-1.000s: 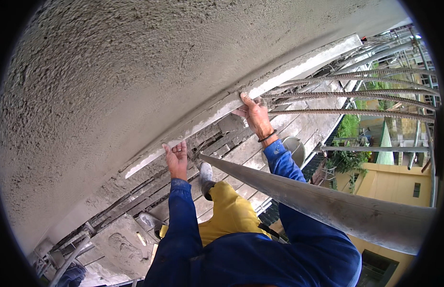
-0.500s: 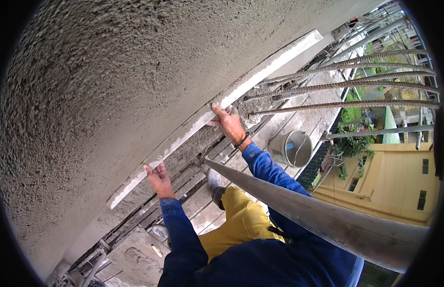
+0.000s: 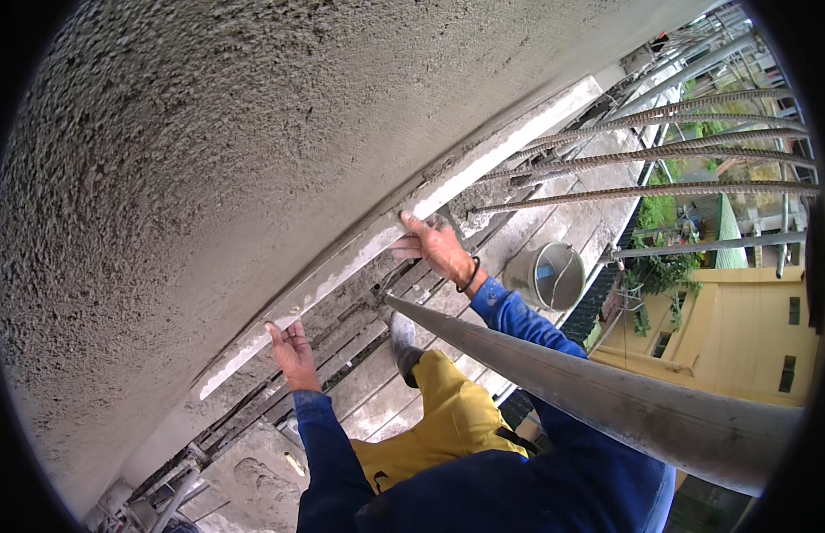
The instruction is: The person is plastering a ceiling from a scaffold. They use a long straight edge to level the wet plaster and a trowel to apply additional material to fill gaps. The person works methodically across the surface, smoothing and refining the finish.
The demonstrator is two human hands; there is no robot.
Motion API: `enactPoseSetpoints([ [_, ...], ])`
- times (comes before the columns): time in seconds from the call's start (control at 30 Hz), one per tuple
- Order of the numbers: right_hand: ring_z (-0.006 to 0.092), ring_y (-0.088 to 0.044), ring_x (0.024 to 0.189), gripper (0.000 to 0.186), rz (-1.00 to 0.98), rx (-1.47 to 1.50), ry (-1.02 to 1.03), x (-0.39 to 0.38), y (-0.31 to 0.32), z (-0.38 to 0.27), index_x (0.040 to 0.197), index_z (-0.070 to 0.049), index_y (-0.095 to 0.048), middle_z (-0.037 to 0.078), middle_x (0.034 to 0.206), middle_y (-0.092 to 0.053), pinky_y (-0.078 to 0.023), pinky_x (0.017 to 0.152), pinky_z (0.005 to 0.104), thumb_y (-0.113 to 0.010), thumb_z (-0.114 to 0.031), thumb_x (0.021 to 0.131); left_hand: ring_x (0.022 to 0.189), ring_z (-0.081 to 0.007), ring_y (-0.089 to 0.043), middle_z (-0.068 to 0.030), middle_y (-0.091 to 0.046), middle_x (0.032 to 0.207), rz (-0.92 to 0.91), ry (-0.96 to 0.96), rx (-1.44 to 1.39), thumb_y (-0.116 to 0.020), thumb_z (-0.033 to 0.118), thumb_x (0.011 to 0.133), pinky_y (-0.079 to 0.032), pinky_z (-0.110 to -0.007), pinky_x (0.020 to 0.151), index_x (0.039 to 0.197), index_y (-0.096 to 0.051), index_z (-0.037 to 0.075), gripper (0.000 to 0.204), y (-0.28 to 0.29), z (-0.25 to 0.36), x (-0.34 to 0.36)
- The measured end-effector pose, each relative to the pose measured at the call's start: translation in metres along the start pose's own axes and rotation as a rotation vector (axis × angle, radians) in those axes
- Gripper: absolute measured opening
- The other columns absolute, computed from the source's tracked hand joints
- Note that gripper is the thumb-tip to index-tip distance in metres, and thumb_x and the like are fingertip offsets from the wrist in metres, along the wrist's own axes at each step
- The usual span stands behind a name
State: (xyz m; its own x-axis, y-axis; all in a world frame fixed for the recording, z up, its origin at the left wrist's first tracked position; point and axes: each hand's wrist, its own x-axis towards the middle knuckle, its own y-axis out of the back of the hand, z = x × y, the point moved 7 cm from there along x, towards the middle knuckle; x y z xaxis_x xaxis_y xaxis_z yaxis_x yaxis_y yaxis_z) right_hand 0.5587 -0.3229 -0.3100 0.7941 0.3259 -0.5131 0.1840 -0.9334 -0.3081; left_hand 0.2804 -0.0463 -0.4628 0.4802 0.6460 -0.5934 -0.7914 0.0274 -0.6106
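Note:
A long, pale straightedge [image 3: 510, 162] lies slantwise against the wet grey plaster wall [image 3: 217, 169]. My left hand [image 3: 293, 357] grips it near its lower left end, thumb on the face and fingers curled behind the lower edge. About midway along, my right hand [image 3: 441, 249], with a dark band on the wrist, holds it the same way. Mortar smears the lower half of the straightedge, and a thin ridge of mortar runs along its upper edge. The plaster is rough at upper left and smoother close to the straightedge.
A thick metal pole [image 3: 590, 382] crosses in front of my right arm. Several bent rebars [image 3: 670, 155] jut out at right. A bucket [image 3: 546, 276] stands on the planks [image 3: 510, 238]. At lower left lies a mortar-covered board [image 3: 253, 475]. Beyond the edge is a yellow building [image 3: 741, 329].
Both hands have drawn the straightedge a little down the wall, toward my body. My right hand has also shifted slightly right. The mortar ridge above the straightedge shows more.

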Motion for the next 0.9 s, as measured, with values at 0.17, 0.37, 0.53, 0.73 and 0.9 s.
enactPoseSetpoints([
  [0.17,0.0204,-0.071,0.085,0.032,0.063,0.017,0.212,0.035,0.029,-0.074,0.112,0.000,-0.060,0.009,0.098,-0.069,-0.063,0.074,0.0354,-0.066,-0.027,0.096,0.089,-0.0187,-0.064,-0.0070,-0.067,0.095,-0.079,0.015,-0.051,-0.073,0.034,0.089,-0.053,-0.036,0.090,0.105,-0.061,0.006,0.034,-0.089,-0.021,-0.028],
  [0.37,0.0159,-0.068,0.081,0.030,0.094,0.102,0.297,0.057,0.031,-0.042,0.111,-0.003,-0.059,0.006,0.097,-0.066,-0.060,0.069,0.0313,-0.068,-0.026,0.095,0.091,-0.0215,-0.063,-0.0095,-0.065,0.095,-0.037,-0.028,-0.053,-0.068,0.033,0.093,-0.051,-0.039,0.098,0.103,-0.058,0.001,0.035,-0.073,-0.021,-0.014],
  [0.53,0.0187,-0.067,0.090,0.043,0.013,0.133,0.224,0.061,0.012,0.016,0.116,0.004,-0.055,0.010,0.109,-0.063,-0.063,0.068,0.0363,-0.070,-0.029,0.092,0.096,-0.0221,-0.064,-0.0098,-0.066,0.102,0.008,-0.089,0.029,-0.066,0.036,0.095,-0.051,-0.038,0.097,0.111,-0.058,0.000,0.040,-0.028,-0.002,0.005],
  [0.73,0.0296,-0.069,0.076,0.049,0.001,0.194,-0.069,0.058,-0.007,0.078,0.120,0.008,-0.049,0.011,0.093,-0.058,-0.064,0.070,0.0432,-0.073,-0.023,0.090,0.094,-0.0172,-0.062,-0.0047,-0.066,0.102,0.076,-0.069,0.107,-0.068,0.037,0.093,-0.052,-0.033,0.089,0.111,-0.059,0.005,0.038,0.024,0.027,0.033],
  [0.9,0.0219,-0.068,0.075,0.032,-0.037,0.168,0.128,0.040,0.008,0.004,0.110,0.004,-0.055,0.010,0.097,-0.063,-0.064,0.070,0.0410,-0.070,-0.018,0.093,0.085,-0.0176,-0.062,-0.0051,-0.066,0.096,0.033,-0.074,0.064,-0.071,0.036,0.091,-0.054,-0.035,0.088,0.110,-0.060,0.005,0.037,-0.008,0.009,0.009],
])
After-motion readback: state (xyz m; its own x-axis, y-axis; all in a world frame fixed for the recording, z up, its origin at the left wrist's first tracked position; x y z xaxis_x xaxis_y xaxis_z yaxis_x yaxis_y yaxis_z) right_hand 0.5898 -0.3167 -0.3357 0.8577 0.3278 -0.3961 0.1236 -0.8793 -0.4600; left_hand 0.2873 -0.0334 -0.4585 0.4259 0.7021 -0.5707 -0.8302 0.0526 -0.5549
